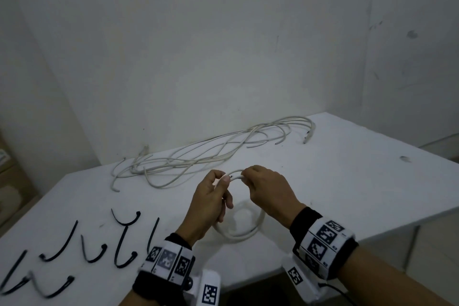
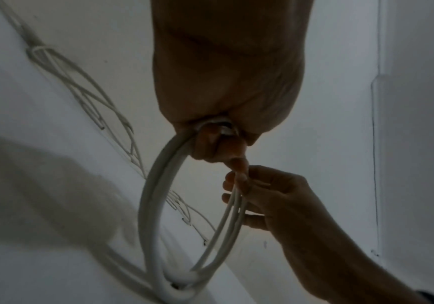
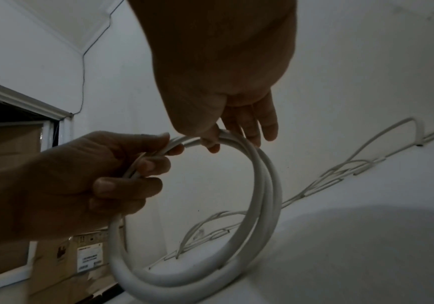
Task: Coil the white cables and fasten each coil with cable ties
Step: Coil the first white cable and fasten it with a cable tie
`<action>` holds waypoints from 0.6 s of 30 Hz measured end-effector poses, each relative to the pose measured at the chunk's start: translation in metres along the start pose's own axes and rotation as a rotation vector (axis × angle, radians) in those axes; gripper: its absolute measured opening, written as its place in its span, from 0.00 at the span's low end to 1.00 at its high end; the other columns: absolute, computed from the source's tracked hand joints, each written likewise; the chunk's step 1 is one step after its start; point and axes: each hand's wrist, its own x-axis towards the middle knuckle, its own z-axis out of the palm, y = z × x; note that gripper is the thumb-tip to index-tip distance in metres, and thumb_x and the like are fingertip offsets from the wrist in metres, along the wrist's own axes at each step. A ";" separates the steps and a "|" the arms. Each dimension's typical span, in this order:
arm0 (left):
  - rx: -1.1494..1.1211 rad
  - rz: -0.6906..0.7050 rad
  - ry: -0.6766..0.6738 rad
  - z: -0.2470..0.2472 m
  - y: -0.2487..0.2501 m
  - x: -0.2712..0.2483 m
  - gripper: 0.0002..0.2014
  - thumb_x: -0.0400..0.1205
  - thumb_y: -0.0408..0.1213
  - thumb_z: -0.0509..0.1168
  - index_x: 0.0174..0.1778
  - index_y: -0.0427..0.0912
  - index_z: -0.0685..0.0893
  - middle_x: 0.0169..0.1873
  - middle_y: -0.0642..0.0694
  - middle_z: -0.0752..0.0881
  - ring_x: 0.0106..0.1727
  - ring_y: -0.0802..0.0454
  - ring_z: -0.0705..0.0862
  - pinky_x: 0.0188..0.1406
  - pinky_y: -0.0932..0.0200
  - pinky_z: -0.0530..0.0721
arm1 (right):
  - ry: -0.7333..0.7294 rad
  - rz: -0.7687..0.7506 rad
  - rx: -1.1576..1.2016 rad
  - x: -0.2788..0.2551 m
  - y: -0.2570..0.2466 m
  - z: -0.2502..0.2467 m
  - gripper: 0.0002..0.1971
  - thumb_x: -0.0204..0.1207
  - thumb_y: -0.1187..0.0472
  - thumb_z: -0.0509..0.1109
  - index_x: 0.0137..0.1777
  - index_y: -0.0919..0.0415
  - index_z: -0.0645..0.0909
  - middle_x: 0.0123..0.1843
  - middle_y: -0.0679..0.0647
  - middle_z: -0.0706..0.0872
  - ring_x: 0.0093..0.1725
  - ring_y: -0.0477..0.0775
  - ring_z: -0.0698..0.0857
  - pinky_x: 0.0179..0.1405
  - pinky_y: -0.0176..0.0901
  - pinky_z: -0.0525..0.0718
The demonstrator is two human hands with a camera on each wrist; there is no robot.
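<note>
A white cable is wound into a coil (image 1: 244, 230) of a few turns, standing upright with its bottom on the white table (image 1: 347, 181). My left hand (image 1: 213, 196) grips the coil's left side with curled fingers. My right hand (image 1: 260, 181) pinches the top of the coil between thumb and fingers. In the right wrist view the coil (image 3: 265, 197) arcs down to the table, with my left hand (image 3: 101, 181) wrapped round it. In the left wrist view the coil (image 2: 156, 195) hangs from my left hand, and my right hand (image 2: 257, 191) pinches its strands.
A heap of loose white cables (image 1: 198, 154) lies along the table's far edge by the wall. Several black cable ties (image 1: 92, 248) lie on the near left of the table. Cardboard boxes (image 3: 88, 257) stand beyond the table's left edge.
</note>
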 end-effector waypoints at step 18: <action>0.311 0.100 -0.121 -0.016 0.012 0.017 0.07 0.83 0.42 0.65 0.46 0.43 0.84 0.32 0.44 0.85 0.27 0.52 0.83 0.20 0.60 0.78 | -0.143 -0.144 -0.223 0.008 -0.021 -0.021 0.12 0.84 0.61 0.58 0.61 0.58 0.80 0.51 0.57 0.80 0.38 0.56 0.76 0.25 0.41 0.59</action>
